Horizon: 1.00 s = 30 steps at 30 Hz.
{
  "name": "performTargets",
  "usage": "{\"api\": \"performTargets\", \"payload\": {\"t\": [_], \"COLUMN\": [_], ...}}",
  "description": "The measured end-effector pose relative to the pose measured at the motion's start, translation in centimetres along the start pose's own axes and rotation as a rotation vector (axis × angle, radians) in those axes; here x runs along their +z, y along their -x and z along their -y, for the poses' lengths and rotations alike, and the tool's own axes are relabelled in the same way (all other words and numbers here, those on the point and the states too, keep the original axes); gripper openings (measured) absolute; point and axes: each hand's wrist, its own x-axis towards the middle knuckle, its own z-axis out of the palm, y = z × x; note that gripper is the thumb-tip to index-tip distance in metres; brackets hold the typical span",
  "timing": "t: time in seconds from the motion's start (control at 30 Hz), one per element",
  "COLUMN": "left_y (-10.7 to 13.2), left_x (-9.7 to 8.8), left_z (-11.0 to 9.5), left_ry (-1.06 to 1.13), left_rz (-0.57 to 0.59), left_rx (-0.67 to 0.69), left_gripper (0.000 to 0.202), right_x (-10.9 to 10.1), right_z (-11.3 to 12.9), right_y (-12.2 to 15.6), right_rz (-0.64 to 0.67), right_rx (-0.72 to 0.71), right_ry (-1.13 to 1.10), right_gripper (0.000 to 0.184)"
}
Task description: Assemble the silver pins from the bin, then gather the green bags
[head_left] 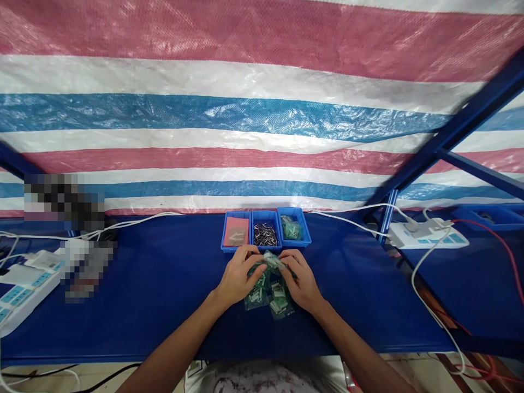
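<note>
Over the middle of the blue table, my left hand pinches the left side of a clear greenish plastic bag. The fingers of my right hand grip the same bag from the other side. Below it lie two more small plastic bags, a left bag and a right bag, both with pale, stick-like parts inside. Whether these hang from the held bag or rest on the table, I cannot tell. Just beyond my fingers stand three blue bins; the middle bin holds many dark metal pieces resembling screws.
The left bin contains a pink sheet and pale parts; the right bin has greenish bags. White power strips lie at left and right, with loose cables. A blue metal frame slants up on the right.
</note>
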Motion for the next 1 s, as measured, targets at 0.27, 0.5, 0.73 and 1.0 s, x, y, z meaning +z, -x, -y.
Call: {"api": "performTargets", "payload": {"t": [0.27, 0.5, 0.73, 1.0], "left_y": [-0.31, -0.22, 0.04, 0.3], "left_x": [0.41, 0.71, 0.69, 0.94], "left_z": [-0.62, -0.42, -0.68, -0.61], "left_ry": [0.005, 0.0, 0.049, 0.068], "left_rz": [0.02, 0.03, 0.038, 0.044], "left_rx": [0.037, 0.054, -0.025, -0.086], "left_gripper": [0.032, 0.035, 0.044, 0.047], "right_x": [-0.3, -0.3, -0.28, -0.07], "right_z": [0.17, 0.49, 0.55, 0.37], "right_y": [-0.13, -0.26, -0.27, -0.14], "right_rz": [0.092, 0.151, 0.157, 0.135], "right_rx": [0.086, 0.056, 0.034, 0.037], "right_ry": [-0.151, -0.144, -0.134, -0.117], "right_gripper": [0.035, 0.036, 0.035, 0.031]}}
